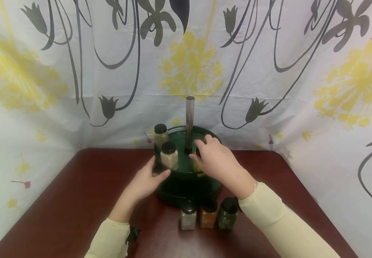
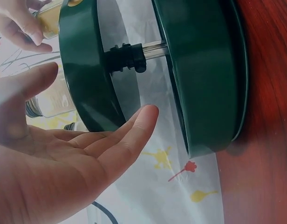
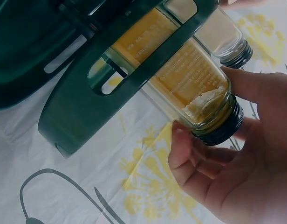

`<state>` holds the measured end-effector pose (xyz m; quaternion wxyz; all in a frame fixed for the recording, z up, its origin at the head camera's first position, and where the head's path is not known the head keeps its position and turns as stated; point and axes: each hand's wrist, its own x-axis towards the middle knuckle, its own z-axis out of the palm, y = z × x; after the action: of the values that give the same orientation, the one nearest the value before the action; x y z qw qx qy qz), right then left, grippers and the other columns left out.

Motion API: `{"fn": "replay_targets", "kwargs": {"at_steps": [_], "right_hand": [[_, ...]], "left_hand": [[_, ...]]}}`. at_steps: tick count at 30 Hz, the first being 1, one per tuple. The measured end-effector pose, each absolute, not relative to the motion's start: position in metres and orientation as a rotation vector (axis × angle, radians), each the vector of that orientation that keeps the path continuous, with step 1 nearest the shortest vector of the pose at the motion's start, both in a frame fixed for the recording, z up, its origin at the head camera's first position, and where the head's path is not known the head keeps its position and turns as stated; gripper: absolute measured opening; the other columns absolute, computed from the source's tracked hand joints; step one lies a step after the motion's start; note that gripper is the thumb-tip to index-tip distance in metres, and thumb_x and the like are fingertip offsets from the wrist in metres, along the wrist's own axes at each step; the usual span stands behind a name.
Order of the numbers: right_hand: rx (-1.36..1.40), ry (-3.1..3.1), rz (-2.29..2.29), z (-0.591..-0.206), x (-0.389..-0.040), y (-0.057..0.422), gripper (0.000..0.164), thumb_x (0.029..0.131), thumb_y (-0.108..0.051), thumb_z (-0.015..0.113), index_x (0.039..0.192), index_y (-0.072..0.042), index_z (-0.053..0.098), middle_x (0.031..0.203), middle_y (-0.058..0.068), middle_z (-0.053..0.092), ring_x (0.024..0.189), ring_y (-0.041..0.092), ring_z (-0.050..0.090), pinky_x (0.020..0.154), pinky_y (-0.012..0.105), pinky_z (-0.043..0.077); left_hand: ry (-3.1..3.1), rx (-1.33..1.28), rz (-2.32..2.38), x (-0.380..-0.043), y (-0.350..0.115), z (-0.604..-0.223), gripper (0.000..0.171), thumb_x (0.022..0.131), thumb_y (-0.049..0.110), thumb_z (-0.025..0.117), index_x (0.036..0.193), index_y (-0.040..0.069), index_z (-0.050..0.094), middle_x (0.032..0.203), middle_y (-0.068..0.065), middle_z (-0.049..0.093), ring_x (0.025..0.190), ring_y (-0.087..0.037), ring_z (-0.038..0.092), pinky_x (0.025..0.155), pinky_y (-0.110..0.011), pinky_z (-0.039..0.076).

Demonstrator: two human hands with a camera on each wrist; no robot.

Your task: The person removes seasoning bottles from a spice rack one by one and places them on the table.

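Note:
A two-tier green turntable rack (image 1: 190,175) stands on the table with a metal post (image 1: 189,122) up its middle. On its upper tier, my right hand (image 1: 216,157) holds a glass spice jar of yellow powder (image 3: 190,88) near its black lid, thumb and fingers on opposite sides. The jar sits inside the tier's slotted rim (image 3: 101,98). At the tier's left side is my left hand (image 1: 147,181), its fingers (image 2: 129,140) extended along the rim and its thumb apart. Two jars of pale powder stand close by it, a nearer one (image 1: 169,157) and a farther one (image 1: 161,135).
In front of the rack, three black-lidded jars stand in a row: a grey-white one (image 1: 188,216), an orange one (image 1: 208,215) and a dark green one (image 1: 228,215). A patterned curtain (image 1: 186,64) hangs behind the dark red table (image 1: 76,200).

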<state>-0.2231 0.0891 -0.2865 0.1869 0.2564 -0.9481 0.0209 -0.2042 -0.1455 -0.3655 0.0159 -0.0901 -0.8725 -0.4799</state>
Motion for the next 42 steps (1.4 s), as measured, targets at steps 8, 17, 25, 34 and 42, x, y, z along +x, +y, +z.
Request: {"fn": "replay_targets", "kwargs": {"at_steps": [8,17,25,34,42], "right_hand": [[0.747,-2.664,0.114,-0.286,-0.223,0.089,0.043,0.093,-0.040,0.062,0.115,-0.004,0.064,0.088,0.008,0.053,0.078,0.021,0.053,0.063,0.034,0.053],[0.804,-2.639,0.178,-0.279,-0.221,0.087,0.036,0.092,-0.025,0.066,0.122,-0.005,0.063,0.107,0.009,0.059,0.090,0.024,0.047,0.076,0.036,0.048],[0.832,-2.583,0.244,-0.265,-0.215,0.088,0.035,0.092,-0.020,0.066,0.124,-0.007,0.063,0.119,0.008,0.058,0.104,0.029,0.047,0.087,0.040,0.049],[0.941,-2.413,0.341,-0.255,-0.188,0.084,0.033,0.089,-0.011,0.067,0.121,-0.009,0.064,0.118,0.005,0.059,0.101,0.025,0.048,0.083,0.037,0.050],[1.038,-2.334,0.416,-0.267,-0.166,0.076,0.033,0.087,-0.009,0.069,0.120,-0.009,0.065,0.117,0.003,0.059,0.100,0.020,0.049,0.082,0.032,0.051]], "left_hand": [[-2.713,-0.278,-1.490,-0.204,-0.146,-0.366,0.071,0.093,0.040,0.062,0.150,0.019,0.027,0.143,-0.014,0.045,0.109,-0.027,0.060,0.089,-0.047,0.051],[-2.712,-0.271,-1.496,-0.203,-0.146,-0.367,0.069,0.093,0.038,0.063,0.150,0.017,0.029,0.143,-0.015,0.045,0.111,-0.027,0.058,0.091,-0.046,0.050],[-2.695,-0.276,-1.511,-0.203,-0.146,-0.365,0.067,0.093,0.037,0.063,0.149,0.017,0.031,0.142,-0.014,0.046,0.113,-0.027,0.057,0.092,-0.046,0.050],[-2.689,-0.262,-1.532,-0.203,-0.145,-0.364,0.068,0.093,0.037,0.063,0.149,0.017,0.030,0.144,-0.013,0.045,0.115,-0.027,0.056,0.093,-0.047,0.049],[-2.690,-0.270,-1.504,-0.205,-0.143,-0.363,0.067,0.094,0.040,0.060,0.149,0.014,0.031,0.143,-0.015,0.045,0.115,-0.030,0.055,0.093,-0.049,0.048]]}}
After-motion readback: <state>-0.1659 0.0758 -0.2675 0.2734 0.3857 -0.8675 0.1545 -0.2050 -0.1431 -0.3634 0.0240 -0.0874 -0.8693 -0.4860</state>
